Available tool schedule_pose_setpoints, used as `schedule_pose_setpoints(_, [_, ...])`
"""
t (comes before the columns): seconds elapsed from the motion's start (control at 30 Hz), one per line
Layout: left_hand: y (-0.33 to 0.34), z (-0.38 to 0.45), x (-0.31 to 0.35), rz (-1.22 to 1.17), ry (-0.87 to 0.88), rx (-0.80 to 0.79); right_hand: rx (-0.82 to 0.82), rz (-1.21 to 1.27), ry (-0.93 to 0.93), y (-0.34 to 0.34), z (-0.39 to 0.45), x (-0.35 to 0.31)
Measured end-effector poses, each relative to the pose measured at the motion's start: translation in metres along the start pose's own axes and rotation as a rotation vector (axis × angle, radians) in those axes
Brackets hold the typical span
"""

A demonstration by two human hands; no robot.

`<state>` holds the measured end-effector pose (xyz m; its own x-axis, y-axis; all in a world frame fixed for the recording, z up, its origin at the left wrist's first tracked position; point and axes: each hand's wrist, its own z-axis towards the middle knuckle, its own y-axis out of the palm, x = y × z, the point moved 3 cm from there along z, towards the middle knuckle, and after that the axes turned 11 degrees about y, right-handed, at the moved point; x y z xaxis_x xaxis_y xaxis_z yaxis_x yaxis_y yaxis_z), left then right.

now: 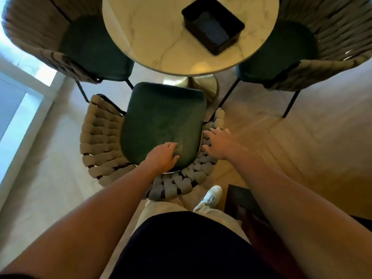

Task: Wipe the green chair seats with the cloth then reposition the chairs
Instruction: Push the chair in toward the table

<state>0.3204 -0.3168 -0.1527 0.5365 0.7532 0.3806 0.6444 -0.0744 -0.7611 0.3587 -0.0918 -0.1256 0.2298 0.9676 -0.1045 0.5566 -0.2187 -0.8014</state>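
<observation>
Just below me stands a chair with a green seat [163,121] and a woven beige backrest [100,135] that curves around its near side. My left hand [162,158] lies on the near edge of the seat. Its fingers are curled over a small grey-green cloth [178,149], most of which is hidden under the hand. My right hand [219,144] rests on the right side of the woven backrest with its fingers spread. Two more green-seated chairs stand at the table, one at the far left [90,47] and one at the far right [281,55].
A round marble table [153,37] on a gold pedestal [203,83] stands just beyond the near chair and bears a black open box [213,27]. A dark wooden piece of furniture [241,202] is by my right foot [211,196]. A bright window lies to the left.
</observation>
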Motion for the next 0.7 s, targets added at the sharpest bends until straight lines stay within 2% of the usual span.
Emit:
schedule_pose_setpoints(0.23, [0.015,-0.019,-0.014,-0.107,-0.156,0.075,-0.019,-0.122,-0.099,-0.021,0.024,-0.018])
schedule_pose_setpoints(0.53, [-0.016,-0.013,-0.040,-0.126,-0.178,0.143,-0.065,-0.147,-0.180,-0.049,0.049,-0.067])
schedule_pose_setpoints(0.7, [-0.021,0.000,-0.048,-0.231,-0.281,0.144,-0.139,-0.198,-0.242,-0.057,0.080,-0.080])
